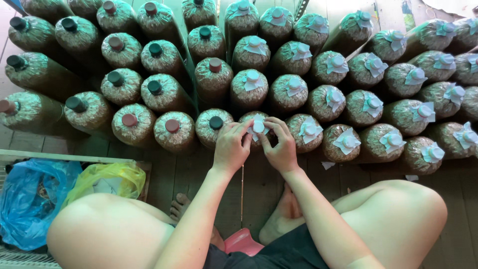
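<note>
Rows of upright bags packed with brownish substrate stand on the wooden floor in front of me. My left hand (231,146) and my right hand (282,145) meet over one front-row bag (249,119), pressing a small pale paper square (258,126) around its neck. Both hands pinch the paper's edges with thumbs and fingertips. Bags to the right, such as the neighbour (304,131), wear paper covers. Bags to the left, such as the one with a dark cap (216,123), show bare red or dark plastic caps.
A white tray edge (59,158) at lower left holds a blue plastic bag (30,197) and a yellow plastic bag (107,180). My bare knees and feet fill the bottom, over a pink stool (242,242). Paper scraps (327,165) lie on the floorboards.
</note>
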